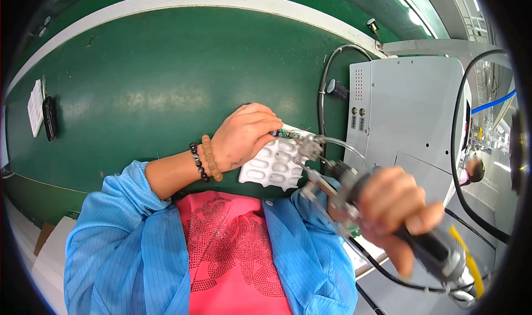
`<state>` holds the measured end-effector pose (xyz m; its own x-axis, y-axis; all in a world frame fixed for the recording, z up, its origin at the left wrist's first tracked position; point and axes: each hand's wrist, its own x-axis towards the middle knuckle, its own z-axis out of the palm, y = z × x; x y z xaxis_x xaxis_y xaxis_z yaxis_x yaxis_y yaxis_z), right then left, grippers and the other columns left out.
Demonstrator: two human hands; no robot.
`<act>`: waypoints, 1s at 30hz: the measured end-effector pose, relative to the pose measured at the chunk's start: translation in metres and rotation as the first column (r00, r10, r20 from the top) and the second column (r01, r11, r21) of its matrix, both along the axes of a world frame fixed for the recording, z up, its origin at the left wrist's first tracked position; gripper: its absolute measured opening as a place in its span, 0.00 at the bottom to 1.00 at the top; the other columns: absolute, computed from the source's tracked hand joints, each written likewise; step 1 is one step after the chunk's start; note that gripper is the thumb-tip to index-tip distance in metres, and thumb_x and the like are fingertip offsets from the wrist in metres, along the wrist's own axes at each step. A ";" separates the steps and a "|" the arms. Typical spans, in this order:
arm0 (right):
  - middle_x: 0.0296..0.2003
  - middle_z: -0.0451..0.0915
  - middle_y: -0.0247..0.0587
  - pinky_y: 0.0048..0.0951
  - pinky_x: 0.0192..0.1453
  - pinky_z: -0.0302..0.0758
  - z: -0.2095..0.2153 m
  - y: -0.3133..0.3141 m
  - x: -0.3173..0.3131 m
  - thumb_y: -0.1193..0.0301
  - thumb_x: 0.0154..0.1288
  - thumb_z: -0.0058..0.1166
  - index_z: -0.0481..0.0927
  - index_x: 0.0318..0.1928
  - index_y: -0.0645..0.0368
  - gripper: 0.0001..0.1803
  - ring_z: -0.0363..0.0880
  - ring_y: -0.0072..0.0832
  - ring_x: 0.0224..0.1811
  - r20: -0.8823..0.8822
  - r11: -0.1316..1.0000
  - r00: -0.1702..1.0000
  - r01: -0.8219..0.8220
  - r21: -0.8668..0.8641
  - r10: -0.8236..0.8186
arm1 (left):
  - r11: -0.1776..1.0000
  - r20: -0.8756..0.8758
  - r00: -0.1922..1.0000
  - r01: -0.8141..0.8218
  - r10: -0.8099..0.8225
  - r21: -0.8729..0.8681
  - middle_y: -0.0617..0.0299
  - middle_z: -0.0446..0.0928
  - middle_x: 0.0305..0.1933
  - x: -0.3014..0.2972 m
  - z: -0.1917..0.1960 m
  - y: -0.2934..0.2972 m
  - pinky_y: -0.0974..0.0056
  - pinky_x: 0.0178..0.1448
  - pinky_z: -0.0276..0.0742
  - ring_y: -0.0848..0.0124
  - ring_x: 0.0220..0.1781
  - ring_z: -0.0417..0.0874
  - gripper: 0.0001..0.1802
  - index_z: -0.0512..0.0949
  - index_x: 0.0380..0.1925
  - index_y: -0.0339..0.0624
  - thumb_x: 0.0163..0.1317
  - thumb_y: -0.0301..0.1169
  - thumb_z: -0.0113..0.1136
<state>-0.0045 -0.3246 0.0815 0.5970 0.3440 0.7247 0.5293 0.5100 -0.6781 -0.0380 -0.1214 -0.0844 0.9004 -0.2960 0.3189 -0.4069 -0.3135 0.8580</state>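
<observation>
My left hand [252,129] lies over the far left edge of a white moulded tray [259,175] with rows of oval hollows. Its fingertips are closed on the near end of a small green circuit board [289,134] at the tray's far side. In my right hand [390,204], slightly blurred, is a black-handled powered hand tool [426,243] with metal fittings and a clear tube at its front. The tool's metal front end reaches over the tray's right side, close to the board. Whether it touches the board I cannot tell.
A grey metal machine box [410,104] stands on the right, with a black cable [321,88] curving beside it. Another black cable [404,284] trails from the tool. On the far left of the green table [166,65] lie a black case [50,118] and a white tray [35,109].
</observation>
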 end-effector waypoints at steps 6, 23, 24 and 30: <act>0.22 0.72 0.33 0.23 0.18 0.73 0.014 -0.017 -0.015 0.51 0.63 0.66 0.67 0.42 0.58 0.27 0.72 0.23 0.15 0.052 0.996 0.995 0.089 0.009 -0.089 | 1.000 -0.027 1.000 -0.006 0.007 0.025 0.55 0.85 0.47 0.002 0.003 0.003 0.57 0.58 0.79 0.57 0.54 0.83 0.17 0.84 0.44 0.38 0.51 0.25 0.72; 0.19 0.74 0.34 0.28 0.20 0.73 0.000 -0.019 -0.005 0.55 0.59 0.71 0.70 0.40 0.62 0.27 0.74 0.27 0.15 -0.009 0.995 0.995 0.102 0.005 -0.102 | 0.887 0.057 0.903 -0.430 0.427 0.166 0.56 0.85 0.42 0.130 0.044 0.086 0.65 0.53 0.77 0.69 0.45 0.83 0.18 0.85 0.47 0.38 0.57 0.32 0.72; 0.19 0.74 0.34 0.28 0.19 0.74 0.001 -0.018 -0.005 0.55 0.59 0.71 0.70 0.40 0.63 0.27 0.74 0.27 0.15 -0.009 0.994 0.994 0.112 0.014 -0.112 | 0.889 0.055 0.900 -0.436 0.432 0.139 0.56 0.85 0.43 0.153 0.045 0.093 0.64 0.53 0.77 0.69 0.45 0.83 0.19 0.85 0.48 0.39 0.58 0.35 0.71; 0.17 0.74 0.36 0.28 0.18 0.74 0.001 -0.016 -0.002 0.56 0.60 0.71 0.69 0.39 0.64 0.27 0.74 0.28 0.14 -0.006 0.988 0.989 0.145 0.044 -0.145 | 0.626 0.447 0.750 -0.658 0.488 0.419 0.53 0.84 0.48 0.257 0.039 0.107 0.56 0.61 0.75 0.56 0.53 0.82 0.21 0.81 0.52 0.39 0.60 0.35 0.68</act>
<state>-0.0066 -0.3407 0.0824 0.6399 0.2210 0.7360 0.5983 0.4578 -0.6576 0.2190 -0.0140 -0.0455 0.8457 0.0604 0.5302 -0.1632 -0.9167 0.3647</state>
